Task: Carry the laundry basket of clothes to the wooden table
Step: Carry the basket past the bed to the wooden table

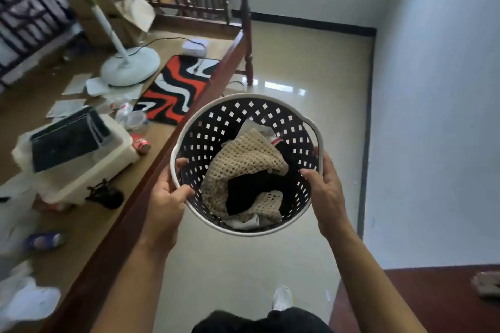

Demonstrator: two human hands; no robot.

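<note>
Left hand (165, 194): gripping laundry basket (284, 113) rim, frame centre
Right hand (326, 189): gripping opposite rim
Contents: beige knit top (243, 162), black garment (251, 192)

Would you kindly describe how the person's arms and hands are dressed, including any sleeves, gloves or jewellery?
Both forearms are bare, with no sleeve in view. The left hand and right hand wear no gloves, and no rings, watch or bracelet can be seen.

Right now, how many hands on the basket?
2. Left hand grips the near-left rim of the basket, thumb inside. Right hand grips the right rim below the handle, thumb inside. Basket is held over the floor; the fingers under the rim are hidden.
</note>
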